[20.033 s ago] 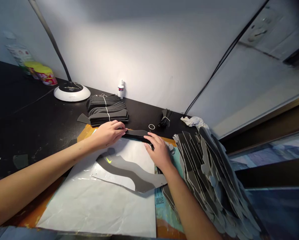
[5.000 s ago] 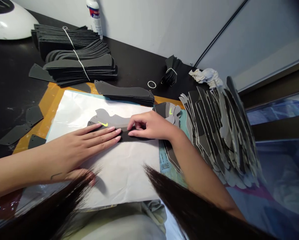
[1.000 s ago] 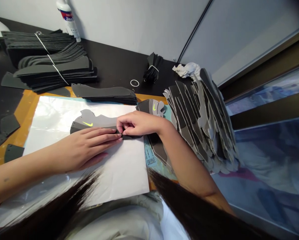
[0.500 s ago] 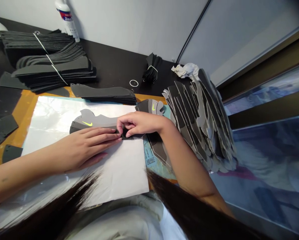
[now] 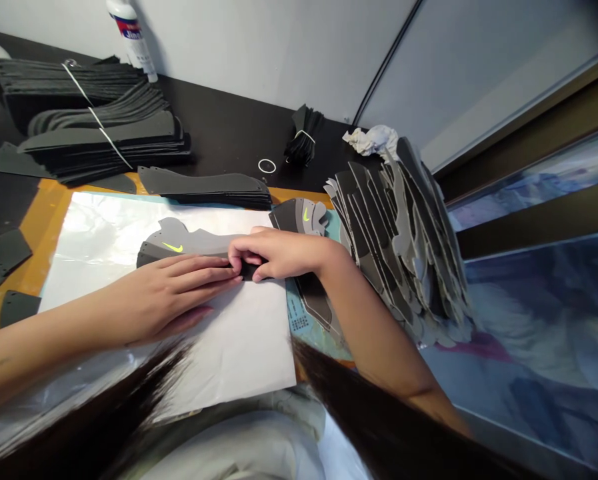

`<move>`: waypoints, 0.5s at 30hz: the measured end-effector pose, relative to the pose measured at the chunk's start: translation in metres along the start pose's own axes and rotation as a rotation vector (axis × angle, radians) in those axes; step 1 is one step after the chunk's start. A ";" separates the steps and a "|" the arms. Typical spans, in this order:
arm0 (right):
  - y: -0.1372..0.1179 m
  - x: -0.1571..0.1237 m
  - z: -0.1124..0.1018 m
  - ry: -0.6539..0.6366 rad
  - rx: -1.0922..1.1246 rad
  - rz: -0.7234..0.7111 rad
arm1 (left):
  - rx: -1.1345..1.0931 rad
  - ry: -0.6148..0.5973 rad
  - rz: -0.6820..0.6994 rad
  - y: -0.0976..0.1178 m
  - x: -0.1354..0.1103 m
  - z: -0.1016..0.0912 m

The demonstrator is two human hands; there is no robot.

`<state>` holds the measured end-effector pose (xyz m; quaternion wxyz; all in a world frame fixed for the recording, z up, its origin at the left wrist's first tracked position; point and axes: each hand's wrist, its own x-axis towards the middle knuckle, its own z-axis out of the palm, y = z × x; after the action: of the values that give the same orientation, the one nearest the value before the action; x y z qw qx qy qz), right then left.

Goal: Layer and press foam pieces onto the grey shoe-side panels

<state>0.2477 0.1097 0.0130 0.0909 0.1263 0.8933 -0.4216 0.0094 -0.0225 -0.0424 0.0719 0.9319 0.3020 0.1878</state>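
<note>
A grey and black shoe upper piece (image 5: pixel 179 237) with a yellow-green swoosh lies on a white sheet (image 5: pixel 239 333). My left hand (image 5: pixel 173 297) rests flat along its lower edge, fingers stretched out and together. At the piece's right part, my right hand (image 5: pixel 281 253) has curled fingers and thumb pressed down on the dark lower edge, close to my left fingertips. Both hands cover much of that edge, so the contact between fingers and material is partly hidden. Just right of the sheet, another shoe upper piece (image 5: pixel 299 213) with a swoosh lies partly under my right forearm.
A fanned stack of grey upper pieces (image 5: pixel 379 233) stands at right. Behind the sheet lies a pile of dark strips (image 5: pixel 209 185); banded dark bundles (image 5: pixel 109 137) sit at back left. A white bottle (image 5: pixel 133 40), a loose band (image 5: pixel 267 166) and crumpled paper (image 5: pixel 373 140) are farther back.
My right hand has shifted slightly left and down along the piece's edge. My left hand stays in nearly the same place; the view has moved a little.
</note>
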 end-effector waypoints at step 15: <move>-0.006 -0.002 -0.001 0.191 -0.101 -0.064 | -0.193 -0.036 -0.068 0.000 0.006 -0.017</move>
<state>0.2475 0.1070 0.0185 -0.0018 0.1327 0.9216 -0.3648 0.0071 -0.0189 -0.0253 0.1729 0.9132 0.3124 0.1965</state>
